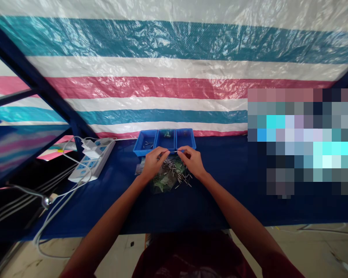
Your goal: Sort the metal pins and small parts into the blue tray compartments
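Note:
My left hand [156, 161] and my right hand [192, 159] face each other just in front of three joined blue bins [166, 151]. Both are closed in a pinch, with a small thin rod-like piece [174, 151] held between the fingertips; its exact kind is too small to tell. Below them, many small metal pins [181, 175] lie loose in a pile on clear plastic bags. Small green pieces [161, 183] lie at the pile's near left. A few pins [146, 144] rest in the left bin, and some pale green pieces [167, 134] in the middle one.
A white power strip [85, 170] with a plugged-in adapter and trailing cables [46, 224] lies on the left of the blue table [217, 162]. A striped plastic sheet [162, 69] hangs behind, beside a dark frame bar [37, 81]. The right side is pixelated.

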Demonstrator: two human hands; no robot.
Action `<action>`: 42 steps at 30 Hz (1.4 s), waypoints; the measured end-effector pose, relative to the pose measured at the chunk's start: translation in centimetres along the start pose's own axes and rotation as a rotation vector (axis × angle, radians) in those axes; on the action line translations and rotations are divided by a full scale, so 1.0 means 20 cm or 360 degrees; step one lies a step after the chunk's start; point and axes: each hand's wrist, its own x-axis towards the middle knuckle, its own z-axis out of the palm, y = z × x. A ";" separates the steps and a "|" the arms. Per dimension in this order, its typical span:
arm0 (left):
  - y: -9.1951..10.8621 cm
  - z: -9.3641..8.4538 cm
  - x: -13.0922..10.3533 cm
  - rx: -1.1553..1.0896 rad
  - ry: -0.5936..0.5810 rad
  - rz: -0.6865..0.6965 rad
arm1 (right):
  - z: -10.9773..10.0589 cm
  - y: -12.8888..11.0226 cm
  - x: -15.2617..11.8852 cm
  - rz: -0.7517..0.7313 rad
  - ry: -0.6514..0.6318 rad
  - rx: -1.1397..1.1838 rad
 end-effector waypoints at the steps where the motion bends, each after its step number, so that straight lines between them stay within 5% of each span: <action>1: 0.00 0.00 0.00 0.0000 -0.0005 0.0005 | 0.00 0.00 0.00 0.0003 -0.0006 -0.0003; 35: 0.01 0.00 0.00 -0.0048 0.0001 -0.0010 | -0.01 -0.03 0.00 0.0040 0.0059 0.0018; 42: 0.02 0.00 0.00 -0.0271 0.0134 -0.0261 | 0.00 -0.01 0.01 0.0038 0.0095 0.0026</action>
